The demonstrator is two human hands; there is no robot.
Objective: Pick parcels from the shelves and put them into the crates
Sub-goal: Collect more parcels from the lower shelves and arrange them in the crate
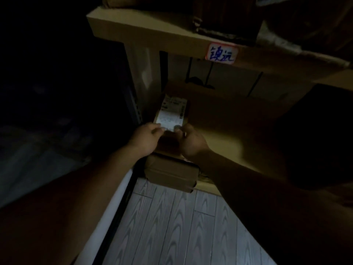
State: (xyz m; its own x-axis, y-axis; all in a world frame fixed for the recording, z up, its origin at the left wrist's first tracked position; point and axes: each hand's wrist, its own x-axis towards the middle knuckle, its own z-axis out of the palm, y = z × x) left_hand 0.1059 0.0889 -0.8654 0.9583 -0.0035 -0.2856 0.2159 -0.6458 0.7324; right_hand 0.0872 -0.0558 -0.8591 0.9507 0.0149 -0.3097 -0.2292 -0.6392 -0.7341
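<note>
Right, both hands are on a small brown cardboard parcel [172, 119] at the left end of the lower shelf [225, 119], close to its front edge. The left hand [148, 137] clamps the box's left side, the right hand [191, 143] its right side, fingers curled over the near end of the white printed shipping label [172, 114] on top; so both hands grip the parcel between them. It's a narrow, rectangular box with matte card faces, and the label is smooth and pale with fine print too blurred to read. Just below it, a second cardboard box [171, 174] pokes out past the shelf's front edge, plain brown with a seam across its face. Up above, the upper shelf [152, 36] shows a thick, tan front edge, and a white tag [221, 53] with blue handwritten characters and a red border is stuck to it. More dark boxes sit on that top board, hard to make out. The room is very dim. Underfoot, grey wood-grain floor planks [181, 226] run away from the shelf, and a pale strip borders them on the left.
</note>
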